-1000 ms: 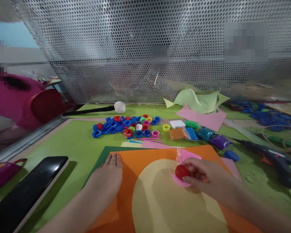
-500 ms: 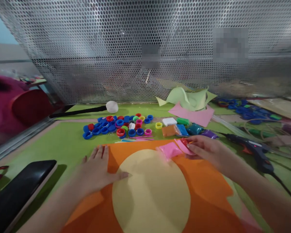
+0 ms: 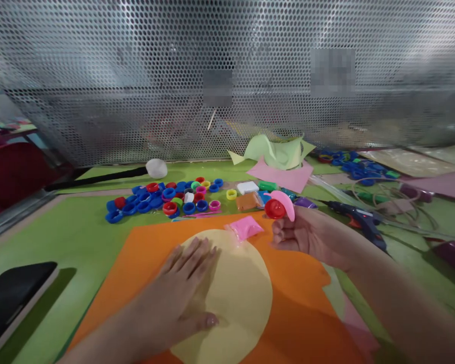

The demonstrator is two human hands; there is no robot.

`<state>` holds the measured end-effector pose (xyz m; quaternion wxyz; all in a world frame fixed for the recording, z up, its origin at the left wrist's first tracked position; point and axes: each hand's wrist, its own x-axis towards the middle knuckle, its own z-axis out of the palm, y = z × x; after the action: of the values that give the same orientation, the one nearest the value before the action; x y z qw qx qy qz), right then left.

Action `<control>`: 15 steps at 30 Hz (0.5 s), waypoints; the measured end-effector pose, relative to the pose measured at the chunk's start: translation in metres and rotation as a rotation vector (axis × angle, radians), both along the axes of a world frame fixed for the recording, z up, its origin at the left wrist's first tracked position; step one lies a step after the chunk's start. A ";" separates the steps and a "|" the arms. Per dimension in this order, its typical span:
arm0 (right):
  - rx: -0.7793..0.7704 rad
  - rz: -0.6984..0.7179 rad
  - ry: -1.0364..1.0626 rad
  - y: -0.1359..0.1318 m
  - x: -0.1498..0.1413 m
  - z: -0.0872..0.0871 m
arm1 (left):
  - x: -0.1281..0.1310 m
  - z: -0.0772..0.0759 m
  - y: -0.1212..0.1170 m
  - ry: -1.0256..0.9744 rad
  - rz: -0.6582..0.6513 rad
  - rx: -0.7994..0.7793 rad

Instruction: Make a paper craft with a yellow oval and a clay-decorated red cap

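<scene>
My left hand (image 3: pixel 185 288) lies flat, fingers spread, on a pale yellow circle (image 3: pixel 246 293) that sits on an orange sheet (image 3: pixel 299 293). My right hand (image 3: pixel 307 232) is raised over the sheet's far right part, its fingers closed on a red bottle cap (image 3: pixel 275 209). A curved pink piece (image 3: pixel 285 201) stands up against the cap's side, in the same grip; whether it is stuck on, I cannot tell. Between my hands, a small pink packet (image 3: pixel 246 228) rests at the circle's far edge.
Several bottle caps (image 3: pixel 144 203) in mixed colours lie behind the sheet. Colourful packets (image 3: pixel 247 201) sit right of them. A glue gun (image 3: pixel 358 220) with cords lies at right, a black phone-like object (image 3: pixel 15 298) at left. Behind stands a perforated metal panel (image 3: pixel 136 116).
My right hand has lifted and turned, showing the red cap's open side with the pink piece. The left hand has slid from the orange sheet onto the circle. The view has shifted right.
</scene>
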<state>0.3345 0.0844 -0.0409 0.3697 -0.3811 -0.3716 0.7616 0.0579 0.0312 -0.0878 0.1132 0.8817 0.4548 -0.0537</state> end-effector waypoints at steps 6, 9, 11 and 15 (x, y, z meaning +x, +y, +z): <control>-0.021 0.010 -0.004 0.000 0.000 0.003 | 0.000 -0.001 0.001 -0.010 0.033 -0.019; -0.037 0.012 -0.005 0.000 0.000 0.004 | 0.005 0.001 0.001 -0.029 0.027 -0.027; -0.019 0.018 0.005 0.000 0.000 0.003 | 0.003 0.004 0.002 -0.024 0.031 -0.052; 0.136 -0.064 -0.042 0.002 0.007 0.004 | -0.037 0.013 0.008 -0.014 0.226 -0.071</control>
<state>0.3414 0.0863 -0.0366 0.4109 -0.3827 -0.4180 0.7141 0.0211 0.0392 -0.0751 0.1530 0.8205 0.5485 -0.0504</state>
